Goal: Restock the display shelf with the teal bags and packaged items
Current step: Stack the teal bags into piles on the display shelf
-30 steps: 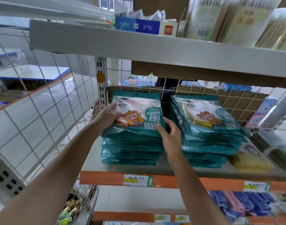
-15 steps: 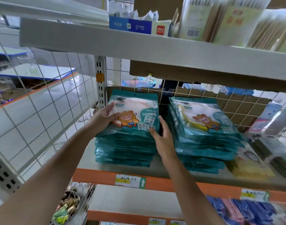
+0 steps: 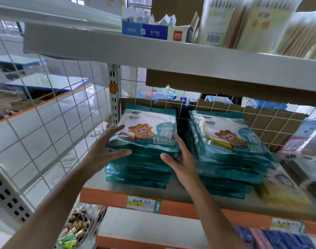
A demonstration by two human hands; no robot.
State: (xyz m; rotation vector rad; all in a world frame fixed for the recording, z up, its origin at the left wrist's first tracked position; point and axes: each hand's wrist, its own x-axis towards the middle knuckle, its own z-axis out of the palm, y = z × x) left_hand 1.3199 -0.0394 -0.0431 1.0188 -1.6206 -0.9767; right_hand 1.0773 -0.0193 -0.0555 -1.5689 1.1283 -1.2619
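Two stacks of teal bags with a cartoon figure lie on the middle shelf [image 3: 171, 192]. My hands are on the left stack [image 3: 144, 159]. My left hand [image 3: 107, 150] clasps its upper bags at the front left corner, fingers on top and thumb under the front edge. At the front right corner my right hand [image 3: 182, 159] holds the same upper bags, fingers along the side and thumb in front. The right stack [image 3: 229, 155] stands apart, a narrow gap between the two. A yellow packaged item [image 3: 283, 191] lies right of it.
A white wire grid [image 3: 46, 126] closes the shelf's left side, and more grid backed with cardboard [image 3: 272, 123] stands behind. The upper shelf [image 3: 171, 56] hangs low overhead with boxes and packs on it. Blue packs [image 3: 279, 238] fill the shelf below.
The view has shifted slightly. Both hands have slid back toward the front corners of the left stack, thumbs now showing at its front edge.
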